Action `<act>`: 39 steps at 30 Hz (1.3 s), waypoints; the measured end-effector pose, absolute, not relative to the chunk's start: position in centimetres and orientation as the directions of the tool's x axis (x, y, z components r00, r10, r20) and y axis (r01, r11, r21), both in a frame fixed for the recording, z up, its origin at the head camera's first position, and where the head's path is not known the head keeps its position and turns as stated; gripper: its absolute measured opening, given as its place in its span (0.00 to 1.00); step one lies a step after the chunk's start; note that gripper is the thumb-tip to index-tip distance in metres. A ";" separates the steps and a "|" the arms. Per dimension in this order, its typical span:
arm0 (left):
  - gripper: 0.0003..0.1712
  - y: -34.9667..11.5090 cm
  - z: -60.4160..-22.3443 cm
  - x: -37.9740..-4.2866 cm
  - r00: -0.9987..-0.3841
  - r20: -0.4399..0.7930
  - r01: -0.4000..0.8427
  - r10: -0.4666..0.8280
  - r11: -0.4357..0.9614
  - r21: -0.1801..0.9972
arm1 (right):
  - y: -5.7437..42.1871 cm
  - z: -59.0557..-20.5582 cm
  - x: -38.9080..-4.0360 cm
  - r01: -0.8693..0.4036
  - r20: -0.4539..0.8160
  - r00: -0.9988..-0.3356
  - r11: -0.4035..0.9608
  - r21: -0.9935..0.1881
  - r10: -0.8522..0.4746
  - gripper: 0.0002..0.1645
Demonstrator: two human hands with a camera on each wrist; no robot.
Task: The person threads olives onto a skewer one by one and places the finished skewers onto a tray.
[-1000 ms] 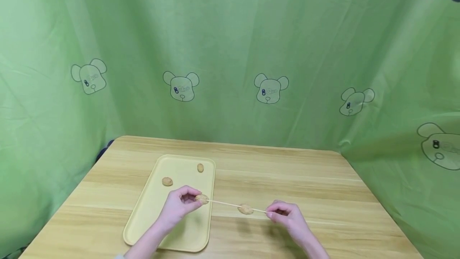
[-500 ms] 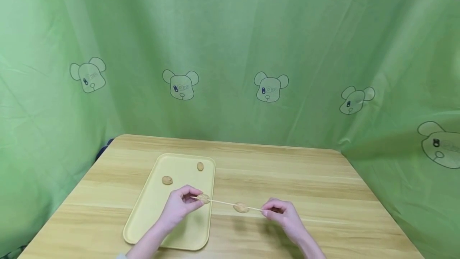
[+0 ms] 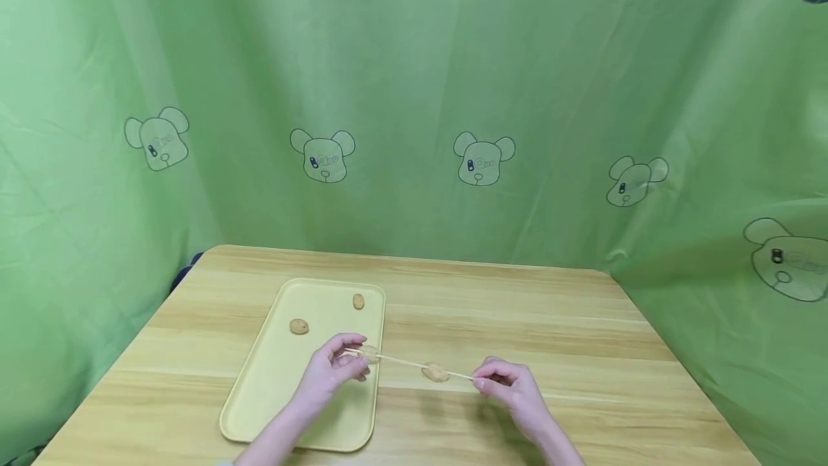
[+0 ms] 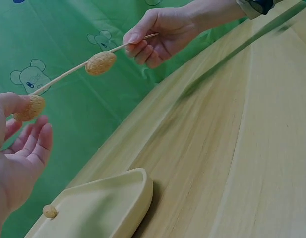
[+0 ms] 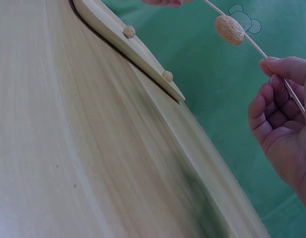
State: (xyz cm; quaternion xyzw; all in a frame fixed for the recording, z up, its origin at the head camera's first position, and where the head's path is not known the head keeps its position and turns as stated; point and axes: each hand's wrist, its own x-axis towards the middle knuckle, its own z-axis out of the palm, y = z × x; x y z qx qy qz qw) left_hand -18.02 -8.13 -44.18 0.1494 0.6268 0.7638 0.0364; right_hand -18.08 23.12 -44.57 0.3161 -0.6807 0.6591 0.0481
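A thin wooden skewer (image 3: 401, 360) runs between my two hands above the table. On its left end sits a wrinkled tan oval ball (image 4: 33, 107), and the skewer's tip shows past it in the head view. My left hand (image 3: 326, 372) holds this ball, thumb against it. Farther right along the stick is a second wrinkled ball (image 5: 229, 29), touched by neither hand. My right hand (image 3: 514, 390) pinches the skewer near its right end between thumb and index finger, the stick's end passing along the palm.
Under my left hand lies a pale yellow tray (image 3: 268, 394) on the wooden table (image 3: 491, 322). Two loose tan balls rest in it, one at the left (image 3: 299, 326), one near the far right corner (image 3: 359, 301). A green curtain (image 3: 401, 78) surrounds the table.
The skewer's tip, hidden a second ago, now shows beyond the left ball. My right hand has moved slightly left with the skewer and second ball. My left fingers have shifted on their ball.
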 end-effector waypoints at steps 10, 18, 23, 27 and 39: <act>0.11 -7.5 -44.0 -17.7 -0.960 0.171 0.082 0.222 -0.359 0.930 | 22.9 -44.4 -17.9 -0.480 0.486 -0.805 -0.108 -0.871 -0.340 0.11; 0.12 -7.0 -43.6 -17.4 -0.962 0.206 0.113 0.179 -0.426 0.898 | 22.6 -44.0 -18.0 -0.482 0.484 -0.812 -0.094 -0.871 -0.327 0.10; 0.14 -7.0 -43.4 -17.5 -0.951 0.246 0.146 0.189 -0.427 0.892 | 22.5 -44.0 -18.3 -0.492 0.502 -0.792 -0.124 -0.862 -0.346 0.12; 0.15 -6.9 -43.4 -17.7 -0.937 0.288 0.178 0.198 -0.439 0.880 | 22.4 -43.9 -18.5 -0.492 0.513 -0.781 -0.156 -0.857 -0.356 0.13; 0.16 -7.0 -43.2 -17.6 -0.926 0.319 0.202 0.203 -0.446 0.872 | 21.5 -44.0 -18.9 -0.509 0.538 -0.765 -0.179 -0.842 -0.353 0.16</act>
